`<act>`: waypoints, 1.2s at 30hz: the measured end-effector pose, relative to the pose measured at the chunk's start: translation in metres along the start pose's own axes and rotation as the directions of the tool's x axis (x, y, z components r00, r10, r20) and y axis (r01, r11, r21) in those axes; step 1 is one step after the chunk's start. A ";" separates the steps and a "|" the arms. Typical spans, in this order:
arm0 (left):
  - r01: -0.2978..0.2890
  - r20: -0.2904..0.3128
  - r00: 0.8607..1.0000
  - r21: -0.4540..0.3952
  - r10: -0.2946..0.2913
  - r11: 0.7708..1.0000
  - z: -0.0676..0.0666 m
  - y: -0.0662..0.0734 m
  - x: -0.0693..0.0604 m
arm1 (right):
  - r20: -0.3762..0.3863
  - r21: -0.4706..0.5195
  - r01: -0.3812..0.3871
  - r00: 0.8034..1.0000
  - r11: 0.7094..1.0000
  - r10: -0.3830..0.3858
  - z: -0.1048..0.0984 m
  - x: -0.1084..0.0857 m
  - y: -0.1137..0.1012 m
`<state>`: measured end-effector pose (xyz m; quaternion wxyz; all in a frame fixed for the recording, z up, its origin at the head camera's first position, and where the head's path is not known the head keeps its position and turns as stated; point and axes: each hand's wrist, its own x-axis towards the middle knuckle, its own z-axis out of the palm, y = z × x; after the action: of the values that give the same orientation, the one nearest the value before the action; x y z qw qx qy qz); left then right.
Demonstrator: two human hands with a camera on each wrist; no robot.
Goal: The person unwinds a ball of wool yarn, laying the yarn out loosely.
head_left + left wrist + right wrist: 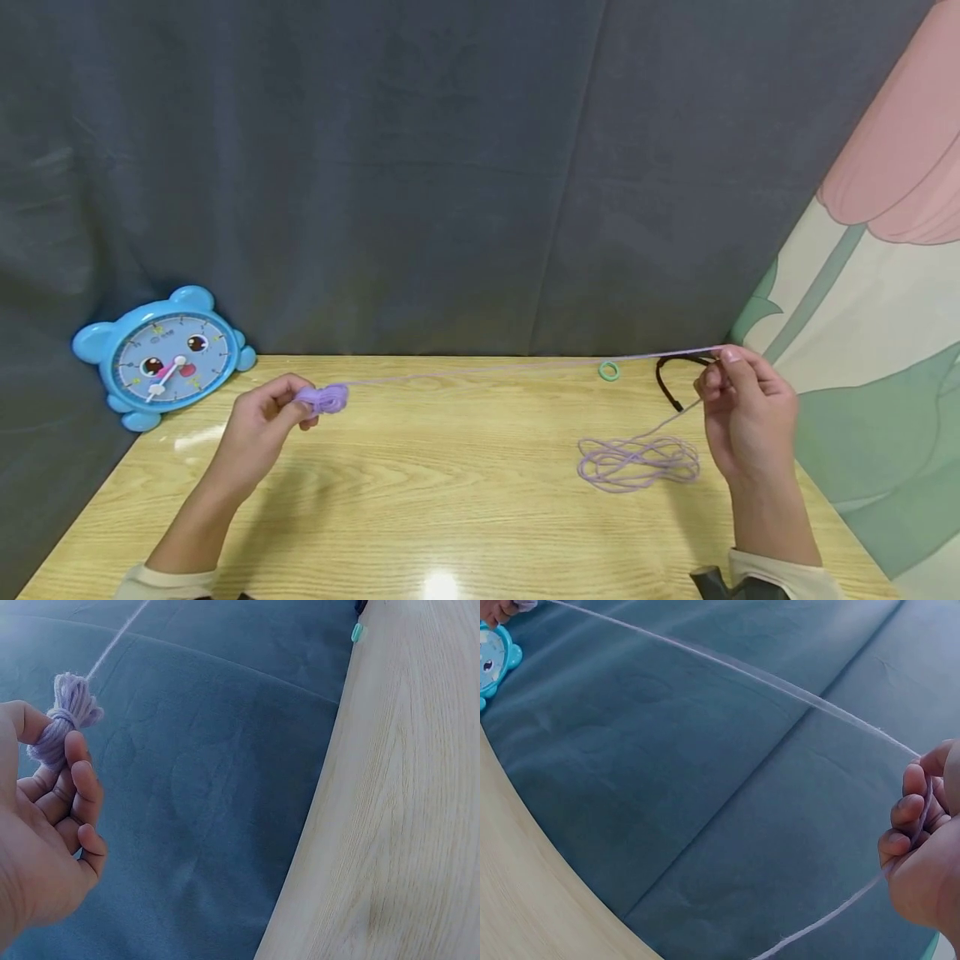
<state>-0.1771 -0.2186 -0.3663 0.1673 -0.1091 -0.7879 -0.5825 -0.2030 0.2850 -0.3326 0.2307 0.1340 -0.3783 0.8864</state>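
Fingers of the left hand (258,423) pinch a small tied lilac yarn bundle (330,398) above the pale wooden worktop (450,500). The right hand's (753,417) curled fingers grip its taut strand (664,636), near loose lilac yarn loops (637,463).

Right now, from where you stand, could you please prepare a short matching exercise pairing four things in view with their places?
Things
1. purple yarn bundle
2. blue clock
3. green ring
4. loose yarn loops

Places
A. near the back edge of the table
B. at the far left
C. lying with a strand rising to the right hand
D. in the left hand

Pairs: 1-D, 2-B, 3-A, 4-C
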 end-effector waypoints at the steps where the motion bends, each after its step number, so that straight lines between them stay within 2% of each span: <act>1: -0.003 0.003 1.000 -0.016 0.003 1.000 0.000 0.000 0.000 | -0.005 0.000 0.003 1.000 1.000 -0.003 -0.001 0.000 0.000; 8: -0.013 0.013 1.000 -0.095 0.014 0.995 -0.003 -0.001 0.000 | -0.027 0.048 0.017 1.000 0.999 -0.015 -0.006 0.004 -0.002; 15: -0.020 -0.018 1.000 -0.160 0.017 0.987 -0.003 -0.005 0.000 | -0.037 0.058 0.017 0.999 0.998 -0.015 -0.007 0.005 -0.004; 20: -0.010 -0.031 1.000 -0.132 0.006 0.991 -0.002 -0.005 0.000 | -0.048 0.090 0.025 0.999 0.996 -0.021 -0.011 0.006 -0.011; 25: 0.004 -0.046 0.999 -0.063 -0.007 0.998 -0.001 -0.003 0.001 | -0.065 0.122 0.049 0.997 0.991 -0.041 -0.015 0.007 -0.016; 31: -0.027 -0.044 0.999 0.049 0.029 0.998 -0.001 -0.004 0.001 | -0.078 0.201 0.079 0.995 0.976 -0.064 -0.019 0.009 -0.021; 34: -0.067 -0.028 0.997 0.027 0.068 0.997 -0.001 -0.006 0.000 | -0.092 0.211 0.098 0.992 0.973 -0.080 -0.021 0.010 -0.024; 36: -0.104 -0.010 0.995 -0.029 0.104 0.994 -0.003 -0.007 0.000 | -0.107 0.200 0.111 0.990 0.974 -0.091 -0.022 0.010 -0.025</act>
<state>-0.1797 -0.2233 -0.3720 0.1992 -0.1501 -0.7717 -0.5850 -0.2004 0.3193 -0.3282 0.2786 0.1330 -0.2659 0.9132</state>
